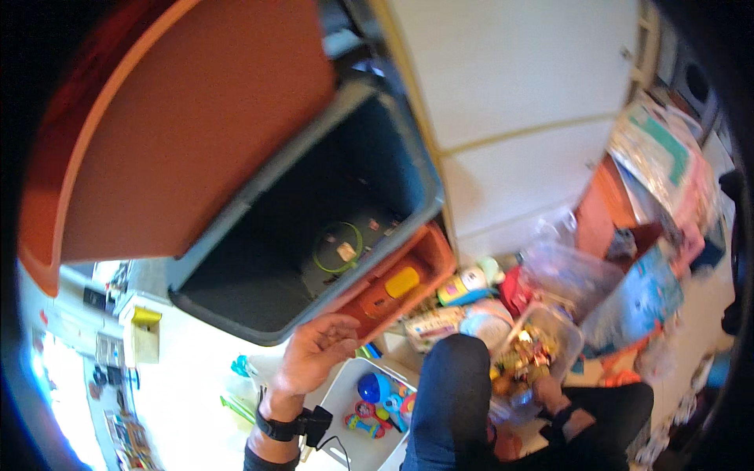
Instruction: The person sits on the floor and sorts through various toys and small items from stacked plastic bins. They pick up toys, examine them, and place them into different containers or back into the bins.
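Observation:
My left hand (316, 355) is beside the lower edge of a large grey bin (267, 196), by a shallow orange tray (377, 301). Its fingers are loosely bent and apart, with nothing visible in them. Inside the grey bin lie a thin green ring (317, 253) and a few small scraps. My right hand (547, 391) reaches down to a clear plastic box (572, 339) full of small, mixed, shiny pieces. Its fingers are hidden among them, so any hold does not show.
A big orange panel (196, 133) stands at the left. A white tub (339, 424) of baby toys (374, 387) is near my left arm. White cabinet doors (534, 102) rise behind. Bags (667, 157), a blue package (640, 302) and a bottle (463, 284) crowd the right. My knee (454, 392) stands between my hands.

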Demonstrator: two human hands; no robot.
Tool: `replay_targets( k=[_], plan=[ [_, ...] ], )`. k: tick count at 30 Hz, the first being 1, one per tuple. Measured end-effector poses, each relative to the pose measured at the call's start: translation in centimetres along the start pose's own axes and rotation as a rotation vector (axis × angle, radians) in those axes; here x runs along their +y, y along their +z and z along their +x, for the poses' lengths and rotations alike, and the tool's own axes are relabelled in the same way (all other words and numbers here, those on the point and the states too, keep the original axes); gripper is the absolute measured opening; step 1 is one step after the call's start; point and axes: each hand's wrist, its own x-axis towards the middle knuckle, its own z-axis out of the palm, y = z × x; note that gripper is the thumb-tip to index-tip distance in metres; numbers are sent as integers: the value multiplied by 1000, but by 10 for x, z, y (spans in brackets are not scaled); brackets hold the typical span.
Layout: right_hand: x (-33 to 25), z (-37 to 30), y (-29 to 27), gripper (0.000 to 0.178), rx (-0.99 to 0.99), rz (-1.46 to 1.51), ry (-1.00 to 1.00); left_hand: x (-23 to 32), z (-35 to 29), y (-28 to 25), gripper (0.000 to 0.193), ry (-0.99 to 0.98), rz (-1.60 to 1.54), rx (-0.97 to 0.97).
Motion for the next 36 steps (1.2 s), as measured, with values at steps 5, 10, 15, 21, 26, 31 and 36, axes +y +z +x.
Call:
replay_targets(
  k=[5,10,15,21,26,31,36],
  plan=[
    [36,29,47,42,-234,-226,6,39,22,-62,15,37,20,289],
    [61,50,61,38,-47,-13,-253,21,107,-76,12,-76,99,111],
    [24,39,36,32,-2,22,-111,-41,226,-97,24,-376,799,49],
    [-41,-12,-86,31,132,302,-166,-109,264,-139,39,-289,1136,-51],
    [-57,-42,-131,33,81,428,9,-163,273,-166,43,-191,1084,-192],
    [-54,-43,-129,32,63,438,50,-204,283,-189,24,22,1489,-278],
    [-64,-42,-138,29,57,463,-11,-199,308,-222,22,-157,1544,-14]
  ],
)
